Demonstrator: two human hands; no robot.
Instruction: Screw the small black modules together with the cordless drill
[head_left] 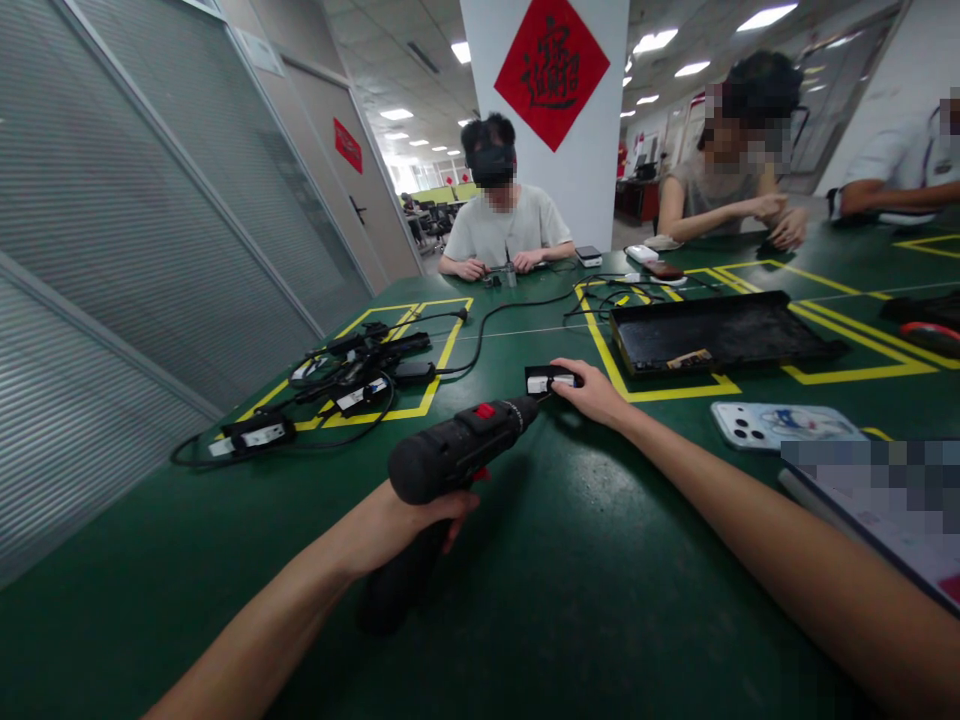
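Observation:
My left hand (405,522) is wrapped round the grip of a black cordless drill (450,452) with a red trigger and a red switch on top. The drill points away and to the right, its bit close to a small black power adapter-like block (534,372) with a white label. Whether the bit touches the block cannot be made out. My right hand (589,392) grips that block from its right side, fingers over the label end, low over the green table (510,600).
Black adapters and cables (360,365) lie tangled at left. A black tray (712,335) stands at right, with a patterned phone (784,425) and a partly blurred flat device (885,510) nearer me. Across the table sit several people, one person (506,225) directly opposite.

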